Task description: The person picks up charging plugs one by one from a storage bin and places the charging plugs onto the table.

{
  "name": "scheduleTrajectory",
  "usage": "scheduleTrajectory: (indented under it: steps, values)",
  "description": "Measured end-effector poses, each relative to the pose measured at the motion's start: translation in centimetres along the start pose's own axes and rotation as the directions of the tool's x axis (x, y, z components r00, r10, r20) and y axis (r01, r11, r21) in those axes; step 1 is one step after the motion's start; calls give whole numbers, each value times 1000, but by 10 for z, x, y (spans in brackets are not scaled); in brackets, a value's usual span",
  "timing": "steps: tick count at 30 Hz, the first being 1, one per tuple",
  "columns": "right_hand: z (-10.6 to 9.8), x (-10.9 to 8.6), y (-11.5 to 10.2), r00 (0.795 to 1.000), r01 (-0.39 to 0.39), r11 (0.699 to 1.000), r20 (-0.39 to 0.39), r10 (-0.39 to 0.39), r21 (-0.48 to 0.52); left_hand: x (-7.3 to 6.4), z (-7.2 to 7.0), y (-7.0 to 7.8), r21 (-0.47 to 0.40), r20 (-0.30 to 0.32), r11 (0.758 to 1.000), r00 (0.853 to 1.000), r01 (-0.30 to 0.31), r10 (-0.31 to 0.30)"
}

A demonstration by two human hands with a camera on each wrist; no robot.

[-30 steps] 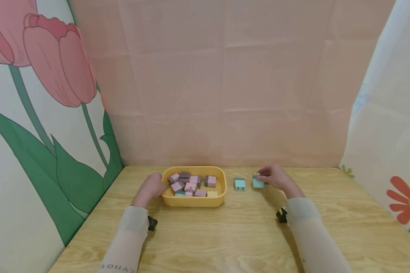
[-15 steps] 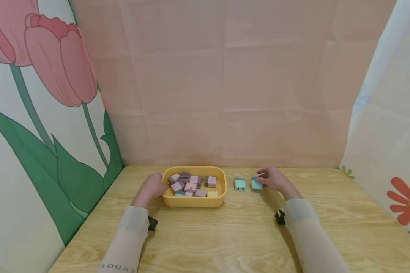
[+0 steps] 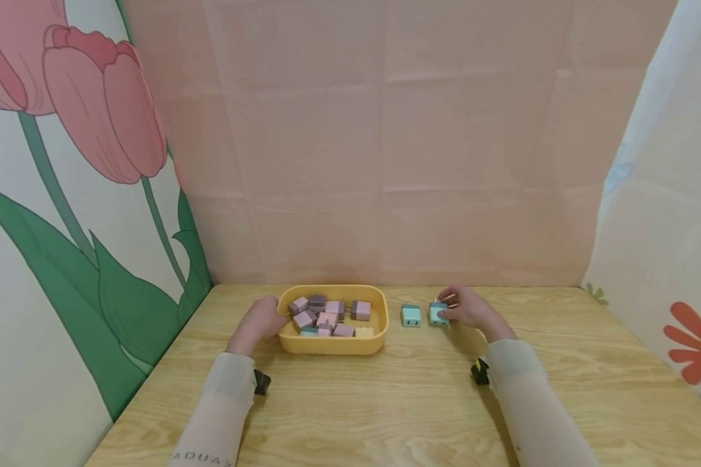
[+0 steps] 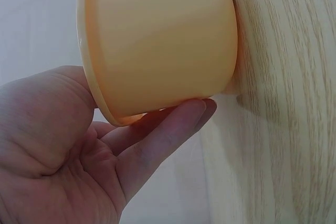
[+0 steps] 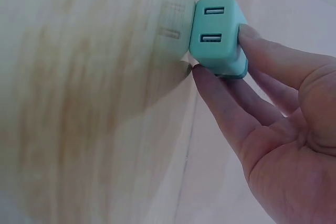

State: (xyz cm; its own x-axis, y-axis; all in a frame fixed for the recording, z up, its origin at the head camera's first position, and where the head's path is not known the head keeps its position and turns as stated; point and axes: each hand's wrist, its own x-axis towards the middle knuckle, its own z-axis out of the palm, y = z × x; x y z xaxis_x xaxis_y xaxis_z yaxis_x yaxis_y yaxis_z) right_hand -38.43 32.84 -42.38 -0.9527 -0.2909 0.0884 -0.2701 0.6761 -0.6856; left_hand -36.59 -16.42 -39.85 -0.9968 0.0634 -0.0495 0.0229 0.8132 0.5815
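The left hand (image 3: 261, 319) grips the left end of the tub (image 3: 333, 346), fingers against the outer wall and thumb over the rim. The right hand (image 3: 469, 307), well apart from it, pinches the teal charger (image 3: 437, 315) between thumb and fingers; the charger sits at the tabletop, its two slots facing the near side and prongs toward the back. Just left of it, across a narrow gap, stands a second charger (image 3: 411, 316), and another gap separates that one from the tub's right end. Inside the tub's rounded rim lie mostly purple and pink plugs (image 3: 360, 311), bunched to the left and middle. The table (image 3: 350, 402) runs wide between the forearms toward the person, and right of the right hand to its side edge. Behind, its far edge lies close, meeting the pink cloth (image 3: 380, 162).
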Motion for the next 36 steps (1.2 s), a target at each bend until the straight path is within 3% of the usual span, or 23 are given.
scheduleTrajectory:
  steps: [2, 5, 12, 20, 36]
  values:
    - [10, 14, -2, 998, -65, 993, -31, 62, -97, 0, 0, 0, -1, 0, 1000, 1000, -1, 1]
    - [13, 15, -2, 997, -58, 984, -61, 48, -171, 1, 0, 0, 0, 0, 1000, 1000, 1, -1]
    - [9, 7, -4, 997, -66, 989, -42, 61, -129, -1, 0, 1, 0, -2, 1000, 1000, -4, 4]
    - [12, 9, -4, 995, -99, 984, -28, 96, -150, -1, 1, 0, -3, 3, 1000, 1000, 8, -8]
    - [12, 8, -10, 998, -56, 982, 11, 59, -181, -1, 0, 0, 4, 0, 1000, 1000, 3, -3]
